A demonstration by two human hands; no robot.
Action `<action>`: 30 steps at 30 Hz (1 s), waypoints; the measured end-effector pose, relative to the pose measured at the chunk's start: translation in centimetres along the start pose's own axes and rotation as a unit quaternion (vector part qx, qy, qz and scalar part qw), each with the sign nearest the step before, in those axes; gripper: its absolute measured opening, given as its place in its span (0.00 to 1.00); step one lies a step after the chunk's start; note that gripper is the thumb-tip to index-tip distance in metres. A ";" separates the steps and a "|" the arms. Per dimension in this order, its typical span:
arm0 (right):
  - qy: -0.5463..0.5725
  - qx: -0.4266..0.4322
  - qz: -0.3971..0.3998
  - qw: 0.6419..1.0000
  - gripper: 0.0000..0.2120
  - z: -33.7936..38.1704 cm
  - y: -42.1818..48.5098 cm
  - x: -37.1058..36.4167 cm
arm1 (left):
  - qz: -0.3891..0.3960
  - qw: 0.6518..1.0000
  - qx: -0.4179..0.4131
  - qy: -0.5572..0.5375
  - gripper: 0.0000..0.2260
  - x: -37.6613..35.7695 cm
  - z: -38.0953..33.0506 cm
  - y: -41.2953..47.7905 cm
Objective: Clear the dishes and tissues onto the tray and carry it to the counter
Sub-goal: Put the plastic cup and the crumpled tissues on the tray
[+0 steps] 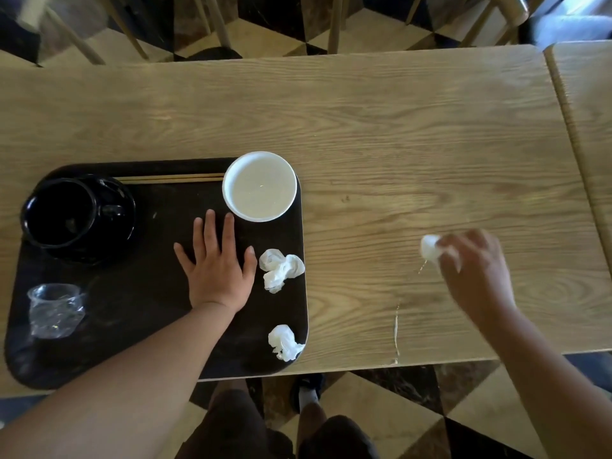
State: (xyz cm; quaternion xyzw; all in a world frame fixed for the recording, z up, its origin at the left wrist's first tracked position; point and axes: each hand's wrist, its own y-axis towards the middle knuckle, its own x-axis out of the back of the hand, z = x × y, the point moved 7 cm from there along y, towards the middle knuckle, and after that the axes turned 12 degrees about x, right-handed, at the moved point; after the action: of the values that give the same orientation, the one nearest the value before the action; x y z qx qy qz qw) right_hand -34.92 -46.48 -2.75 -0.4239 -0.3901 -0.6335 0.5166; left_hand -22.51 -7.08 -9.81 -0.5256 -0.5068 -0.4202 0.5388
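A dark tray lies on the wooden table at the left. On it stand a black pot, a white bowl, a crumpled clear plastic cup and a pair of chopsticks. Two crumpled tissues lie near its right edge, one in the middle and one at the near corner. My left hand rests flat on the tray with fingers spread. My right hand, blurred, grips a third white tissue over the table right of the tray.
A second table abuts on the right. Chair legs stand beyond the far edge on a checkered floor. My legs and a shoe show below the near table edge. A pale streak marks the tabletop near the front.
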 end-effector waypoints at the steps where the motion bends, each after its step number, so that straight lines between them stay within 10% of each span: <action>1: -0.010 -0.038 -0.025 0.999 0.09 -1.5 1.6 0.0 | -0.001 1.000 -0.001 -0.001 0.29 0.0 0.0 0.0; 5: -0.016 -0.100 -0.064 0.993 0.08 -1.3 2.0 -1.6 | -0.006 1.000 -0.003 -0.001 0.29 0.0 0.0 0.0; 13: 0.113 0.184 0.141 0.966 0.06 9.9 -16.6 -4.1 | -0.007 1.000 -0.004 -0.008 0.30 0.0 0.0 0.0; 25: 0.035 -0.086 -0.068 0.993 0.10 -1.1 1.5 -1.3 | -0.013 1.000 0.002 0.008 0.29 -0.1 0.0 0.1; 30: 0.072 0.079 0.032 0.994 0.10 5.5 -6.2 -3.1 | -0.002 1.000 0.002 -0.005 0.30 -0.1 0.0 0.1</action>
State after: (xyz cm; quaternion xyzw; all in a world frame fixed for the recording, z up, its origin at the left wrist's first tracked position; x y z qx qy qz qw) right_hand -39.91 -39.33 -4.12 -0.3477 -0.3866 -0.6126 0.5953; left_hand -22.43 -7.12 -9.90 -0.5254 -0.5115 -0.4178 0.5364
